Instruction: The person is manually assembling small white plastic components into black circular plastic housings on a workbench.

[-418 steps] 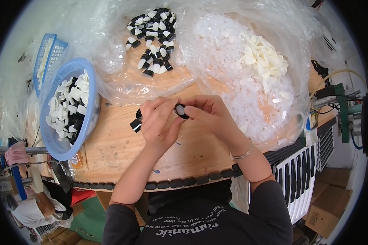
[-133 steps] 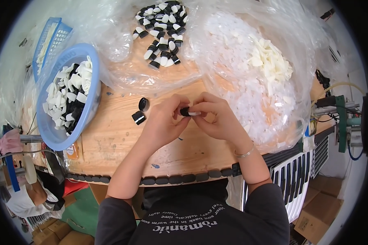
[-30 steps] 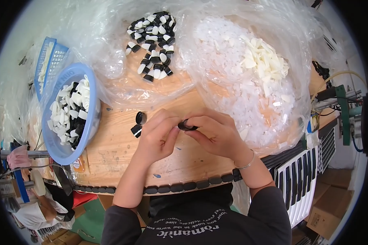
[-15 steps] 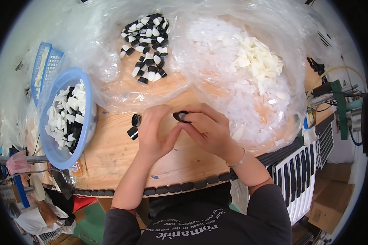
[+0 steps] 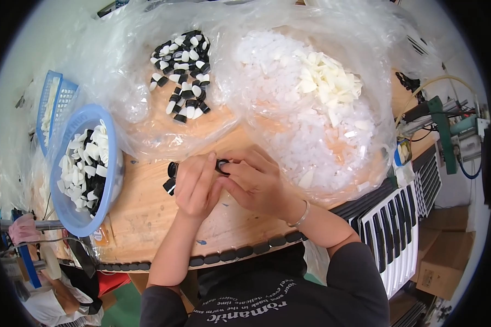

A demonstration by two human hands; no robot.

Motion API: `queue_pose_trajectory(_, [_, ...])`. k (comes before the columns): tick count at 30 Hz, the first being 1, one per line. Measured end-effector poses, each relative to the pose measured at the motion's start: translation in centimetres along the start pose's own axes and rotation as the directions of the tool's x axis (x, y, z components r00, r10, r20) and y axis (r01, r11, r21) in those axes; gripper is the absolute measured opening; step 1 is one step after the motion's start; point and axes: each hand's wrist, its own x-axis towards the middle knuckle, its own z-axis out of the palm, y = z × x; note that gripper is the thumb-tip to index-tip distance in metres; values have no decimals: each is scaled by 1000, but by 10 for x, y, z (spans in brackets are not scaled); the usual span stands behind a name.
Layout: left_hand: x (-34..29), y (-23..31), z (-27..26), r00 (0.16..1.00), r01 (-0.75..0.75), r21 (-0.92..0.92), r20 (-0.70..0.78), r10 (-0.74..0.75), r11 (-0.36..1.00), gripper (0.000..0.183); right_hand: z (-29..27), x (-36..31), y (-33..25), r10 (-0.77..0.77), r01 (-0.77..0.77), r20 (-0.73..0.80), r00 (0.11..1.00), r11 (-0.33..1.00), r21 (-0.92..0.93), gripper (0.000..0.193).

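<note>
- A small round black piece (image 5: 222, 166) is held up over the table (image 5: 142, 218), between the two hands and near the middle of the view; its rim is turned partly upward, and much of it is covered by fingers.
- By the right hand (image 5: 251, 182) the black piece is grasped, with the fingertips closed about it; a thin metal bracelet (image 5: 300, 215) is worn at that wrist.
- The left hand (image 5: 197, 185) is brought close against the other side of the piece, with its fingers bent; whether the piece is also gripped by it cannot be told.
- Just beside the left hand, on bare wood, a round black cap (image 5: 172, 169) and a black piece with a white stripe (image 5: 169, 187) are set down close together; both are partly hidden by that hand.
- At the left, a round light-blue plastic basin (image 5: 86, 228) is filled with white rounded pieces (image 5: 75, 177) and black ones mixed together; behind it a blue perforated basket (image 5: 66, 95) is seen.
- Farther back, a pile of black-and-white capped pieces (image 5: 185, 65) is spread, bordered by crumpled clear plastic sheeting (image 5: 131, 103).
- At the right, a broad heap of translucent white pieces (image 5: 273, 65) is contained by clear plastic; cream-coloured flat pieces (image 5: 330, 82) are gathered upon it.
- The near edge is lined with black rounded blocks (image 5: 227, 255).
</note>
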Motion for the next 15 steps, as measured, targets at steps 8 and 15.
queue_pose_trajectory(8, [0, -4, -3, 998, 51, -19, 20, -51, 999, 47, -10, 6, 7, 49, -41, 64, 997, 992, -116, 19])
queue_pose_trajectory(15, [7, -10, -13, 964, 261, -62, -43, -264, 963, 48, -66, 24, 98, 609, -449, 15, 793, 602, -660, 20])
